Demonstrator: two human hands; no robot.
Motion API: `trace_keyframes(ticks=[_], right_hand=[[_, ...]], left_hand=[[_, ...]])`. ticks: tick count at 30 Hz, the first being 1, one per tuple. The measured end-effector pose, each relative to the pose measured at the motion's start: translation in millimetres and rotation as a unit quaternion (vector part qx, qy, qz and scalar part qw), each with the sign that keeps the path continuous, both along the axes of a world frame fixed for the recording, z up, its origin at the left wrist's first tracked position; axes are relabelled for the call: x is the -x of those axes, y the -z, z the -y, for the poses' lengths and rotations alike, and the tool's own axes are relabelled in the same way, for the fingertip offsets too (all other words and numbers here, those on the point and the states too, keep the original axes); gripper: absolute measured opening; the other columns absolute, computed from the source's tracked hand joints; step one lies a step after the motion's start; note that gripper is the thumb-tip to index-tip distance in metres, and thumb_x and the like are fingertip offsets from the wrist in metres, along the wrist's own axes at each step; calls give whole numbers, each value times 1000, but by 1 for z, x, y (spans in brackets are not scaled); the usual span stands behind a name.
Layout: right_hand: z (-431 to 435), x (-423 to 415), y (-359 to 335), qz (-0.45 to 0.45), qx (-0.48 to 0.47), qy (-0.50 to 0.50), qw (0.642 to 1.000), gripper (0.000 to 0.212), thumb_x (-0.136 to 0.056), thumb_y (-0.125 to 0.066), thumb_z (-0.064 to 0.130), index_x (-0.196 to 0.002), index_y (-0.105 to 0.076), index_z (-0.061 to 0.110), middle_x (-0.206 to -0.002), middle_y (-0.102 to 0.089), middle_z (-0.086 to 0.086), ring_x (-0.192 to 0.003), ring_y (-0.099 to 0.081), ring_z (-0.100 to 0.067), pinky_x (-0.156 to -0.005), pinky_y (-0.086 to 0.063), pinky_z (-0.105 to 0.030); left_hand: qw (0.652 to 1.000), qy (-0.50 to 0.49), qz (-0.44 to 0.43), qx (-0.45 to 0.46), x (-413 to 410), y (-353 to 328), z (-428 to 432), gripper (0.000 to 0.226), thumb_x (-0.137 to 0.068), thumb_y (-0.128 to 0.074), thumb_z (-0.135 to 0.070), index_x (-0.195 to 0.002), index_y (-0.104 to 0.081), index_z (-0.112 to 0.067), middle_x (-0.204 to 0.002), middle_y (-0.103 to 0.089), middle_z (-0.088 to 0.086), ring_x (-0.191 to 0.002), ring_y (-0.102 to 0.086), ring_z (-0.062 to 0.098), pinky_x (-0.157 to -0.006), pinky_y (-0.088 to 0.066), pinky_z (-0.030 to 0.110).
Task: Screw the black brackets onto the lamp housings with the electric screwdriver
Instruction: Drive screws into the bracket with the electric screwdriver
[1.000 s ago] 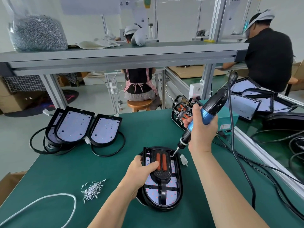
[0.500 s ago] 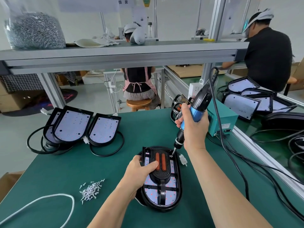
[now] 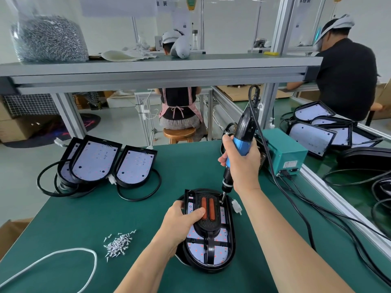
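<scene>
- Screwdriver swung since a second ago: the electric screwdriver (image 3: 244, 134) went from a hard lean to the right to near upright. The bit stayed at the far-right corner of the black bracket (image 3: 208, 227), and the left hand (image 3: 182, 218) didn't shift.
- The lamp housing (image 3: 231, 246) lay face-up near the near edge of the bench (image 3: 84, 218), about mid-width, with the bracket seated along its length.
- Handling, my read: a moulded plastic shell, light and stiff, likely to skate on the green mat under driver torque, so it needed pinning. The LED board showing around the bracket looked fragile; best held by the rim and the bracket, not the board.
- The left hand did just that. Its thumb lay flat across the bracket beside the orange strips, and its fingers (image 3: 179, 205) hooked over the housing's left rim, clamping the two together.
- The right hand (image 3: 243, 166) was wrapped tight round the driver's blue grip, wrist raised, forearm coming in from the near-right corner. Whether a screw sat on the bit was too small to tell.
- The cord (image 3: 250, 98) looped off the driver's top, with a teal power box (image 3: 283, 149) at the right edge. It could tug the tool off axis.
- Loose screws (image 3: 118, 244) sat piled toward the near-left corner; spare housings (image 3: 95, 159) were stacked at the far-left edge, well apart.
</scene>
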State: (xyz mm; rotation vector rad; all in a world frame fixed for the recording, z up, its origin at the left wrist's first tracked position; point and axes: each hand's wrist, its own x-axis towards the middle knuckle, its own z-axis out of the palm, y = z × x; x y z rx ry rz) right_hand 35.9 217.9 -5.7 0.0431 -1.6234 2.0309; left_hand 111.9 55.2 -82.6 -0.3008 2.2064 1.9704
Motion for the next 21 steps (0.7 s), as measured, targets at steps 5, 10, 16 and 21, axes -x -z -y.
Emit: trace_keyframes(ticks=[5,10,16,21], right_hand=[[-6,6,4,4,23,15,1000,43,-74,-75,48,-95,-59,15,-61,-61,-4,-51,-63,-21,-50,-51,-26],[-9,12,8,13,41,13,999,45,-71,-74,43,-94,-55,9,-54,-57,-3,-47,-59,-19,-48,-48,-27],[-6,12,10,5,28,-6,1000,32,-78,-73,29,-89,-50,10,-51,-53,-4,-43,-53,-20,-45,-45,-29],[-5,7,11,1,0,-58,998,28,-79,-73,32,-86,-53,15,-53,-56,-5,-48,-54,-21,-50,-48,-30]], left_hand=[[1000,11,-3,-12,0,1,0,28,-86,-77,-19,-109,-66,-9,-100,-77,7,-93,-74,26,-92,-57,48],[1000,16,-11,-11,1,3,0,26,-87,-76,-19,-109,-66,-10,-99,-78,5,-92,-74,24,-93,-57,47],[1000,10,-10,-11,0,3,-1,27,-85,-77,-20,-108,-66,-10,-98,-77,5,-91,-75,24,-91,-57,46],[1000,9,-13,-10,0,0,-1,26,-86,-76,-17,-109,-67,-7,-97,-78,7,-91,-74,26,-91,-58,46]])
